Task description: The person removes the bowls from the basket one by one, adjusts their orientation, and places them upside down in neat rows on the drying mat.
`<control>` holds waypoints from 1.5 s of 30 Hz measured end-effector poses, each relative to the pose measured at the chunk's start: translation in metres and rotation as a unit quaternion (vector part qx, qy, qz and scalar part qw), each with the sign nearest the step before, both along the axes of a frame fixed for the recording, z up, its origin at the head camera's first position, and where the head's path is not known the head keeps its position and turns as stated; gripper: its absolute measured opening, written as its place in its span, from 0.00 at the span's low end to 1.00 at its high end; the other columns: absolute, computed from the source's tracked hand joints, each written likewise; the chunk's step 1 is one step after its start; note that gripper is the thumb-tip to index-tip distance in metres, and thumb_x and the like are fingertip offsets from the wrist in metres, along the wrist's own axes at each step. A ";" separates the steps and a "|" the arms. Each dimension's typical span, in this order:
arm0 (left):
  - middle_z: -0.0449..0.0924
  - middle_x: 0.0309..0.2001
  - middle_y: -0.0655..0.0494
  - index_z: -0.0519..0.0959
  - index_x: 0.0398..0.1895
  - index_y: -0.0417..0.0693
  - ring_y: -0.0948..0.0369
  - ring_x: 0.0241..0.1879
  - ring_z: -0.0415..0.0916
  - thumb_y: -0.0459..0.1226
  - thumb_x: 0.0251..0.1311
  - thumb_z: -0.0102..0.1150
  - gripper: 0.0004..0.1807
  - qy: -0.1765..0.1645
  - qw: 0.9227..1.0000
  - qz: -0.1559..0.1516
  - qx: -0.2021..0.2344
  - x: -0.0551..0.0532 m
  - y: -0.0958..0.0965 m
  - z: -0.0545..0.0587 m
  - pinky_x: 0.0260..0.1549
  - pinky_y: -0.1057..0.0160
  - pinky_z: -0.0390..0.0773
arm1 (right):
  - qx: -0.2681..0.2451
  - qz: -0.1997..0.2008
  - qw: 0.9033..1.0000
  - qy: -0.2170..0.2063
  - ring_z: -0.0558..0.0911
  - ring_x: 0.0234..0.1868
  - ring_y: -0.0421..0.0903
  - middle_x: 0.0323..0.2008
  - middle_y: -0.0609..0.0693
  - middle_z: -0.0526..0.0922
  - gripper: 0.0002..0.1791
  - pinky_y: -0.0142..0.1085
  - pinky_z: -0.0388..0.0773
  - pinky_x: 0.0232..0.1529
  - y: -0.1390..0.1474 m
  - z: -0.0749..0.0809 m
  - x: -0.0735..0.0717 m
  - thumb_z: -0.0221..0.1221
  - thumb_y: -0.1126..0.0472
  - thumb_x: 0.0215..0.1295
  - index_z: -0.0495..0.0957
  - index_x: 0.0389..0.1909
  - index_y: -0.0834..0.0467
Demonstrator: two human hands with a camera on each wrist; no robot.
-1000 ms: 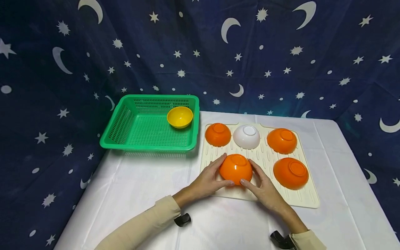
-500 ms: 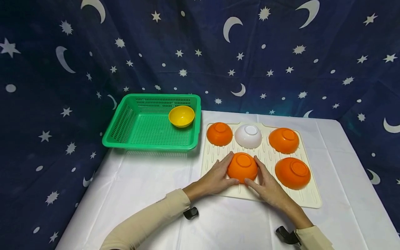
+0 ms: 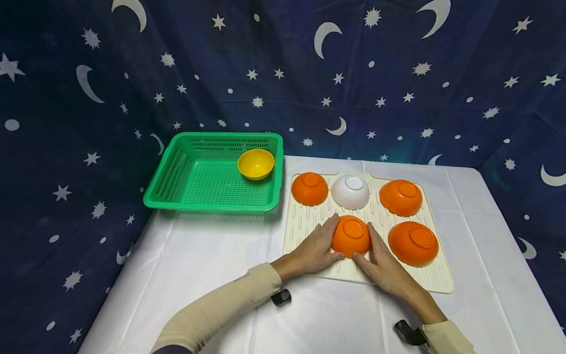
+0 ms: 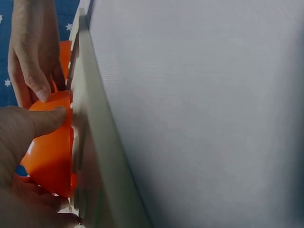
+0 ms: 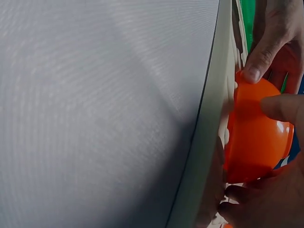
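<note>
An orange bowl (image 3: 351,237) stands upside down at the front of a cream draining board (image 3: 295,227), its foot ring facing up. My left hand (image 3: 315,250) holds its left side, thumb at the near side and fingers toward the back. From the right, my right hand (image 3: 385,269) grips it the same way, the two thumbs close together. In the left wrist view the rim of the orange bowl (image 4: 51,154) is right at the ridged board. The right wrist view shows the orange bowl (image 5: 256,130) between both hands, some fingertips hidden behind it.
Upside down on the board are a small orange bowl (image 3: 309,189), a white bowl (image 3: 350,194), and two more orange bowls, one at back right (image 3: 400,199) and one at front right (image 3: 412,245). A green basket (image 3: 212,206) holding a yellow bowl (image 3: 255,167) stands left, behind my left forearm.
Both hands have shifted the held orange bowl rightward along the board, closer to the front right orange bowl. The other bowls and the basket stay in place.
</note>
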State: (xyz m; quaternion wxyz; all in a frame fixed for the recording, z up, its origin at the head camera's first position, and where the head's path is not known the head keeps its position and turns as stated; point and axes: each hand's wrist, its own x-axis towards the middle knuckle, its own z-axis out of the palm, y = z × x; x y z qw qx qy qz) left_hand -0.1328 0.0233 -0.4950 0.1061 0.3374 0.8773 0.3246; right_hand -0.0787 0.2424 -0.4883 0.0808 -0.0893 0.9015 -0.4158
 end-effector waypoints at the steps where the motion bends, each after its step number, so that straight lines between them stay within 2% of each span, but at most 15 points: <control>1: 0.46 0.80 0.44 0.45 0.81 0.38 0.57 0.78 0.42 0.43 0.66 0.67 0.51 0.001 1.000 0.002 -0.004 0.000 0.001 0.000 0.73 0.51 0.50 | 0.009 0.000 1.000 0.003 0.46 0.77 0.67 0.78 0.70 0.43 0.51 0.65 0.48 0.70 0.000 0.000 0.000 0.60 0.51 0.74 0.37 0.80 0.67; 8: 0.48 0.80 0.45 0.46 0.81 0.38 0.57 0.78 0.45 0.45 0.66 0.67 0.51 0.023 0.999 0.009 -0.027 -0.001 0.005 0.000 0.73 0.54 0.51 | 0.071 -0.009 0.997 0.037 0.51 0.75 0.68 0.76 0.70 0.49 0.49 0.67 0.54 0.68 0.002 0.000 0.000 0.60 0.50 0.73 0.42 0.78 0.70; 14: 0.47 0.80 0.43 0.47 0.80 0.36 0.56 0.78 0.45 0.45 0.66 0.67 0.50 0.030 0.999 0.010 -0.042 -0.003 0.009 0.001 0.73 0.56 0.51 | 0.087 -0.018 0.994 0.068 0.56 0.72 0.68 0.71 0.70 0.54 0.46 0.68 0.59 0.65 0.002 -0.002 0.000 0.62 0.52 0.71 0.48 0.76 0.69; 29: 0.50 0.80 0.45 0.48 0.80 0.39 0.57 0.77 0.48 0.48 0.66 0.67 0.50 0.042 0.996 0.016 -0.072 -0.007 0.014 0.001 0.72 0.58 0.52 | 0.106 -0.015 0.992 0.070 0.57 0.71 0.68 0.70 0.71 0.55 0.45 0.68 0.58 0.65 0.004 0.003 -0.003 0.62 0.53 0.71 0.48 0.76 0.70; 36: 0.53 0.78 0.44 0.49 0.80 0.37 0.57 0.77 0.50 0.48 0.65 0.68 0.50 0.050 0.996 0.010 -0.067 -0.002 0.010 -0.001 0.72 0.60 0.53 | 0.091 -0.015 0.993 0.075 0.60 0.69 0.65 0.68 0.69 0.59 0.44 0.67 0.61 0.64 0.003 0.001 0.001 0.64 0.54 0.68 0.51 0.74 0.68; 45: 0.57 0.77 0.43 0.53 0.78 0.37 0.56 0.75 0.55 0.47 0.64 0.68 0.48 0.064 0.995 0.009 -0.077 0.001 0.008 0.004 0.71 0.60 0.55 | 0.097 -0.012 0.993 0.060 0.60 0.70 0.65 0.69 0.68 0.58 0.45 0.67 0.60 0.65 0.004 0.001 0.005 0.64 0.53 0.68 0.51 0.75 0.69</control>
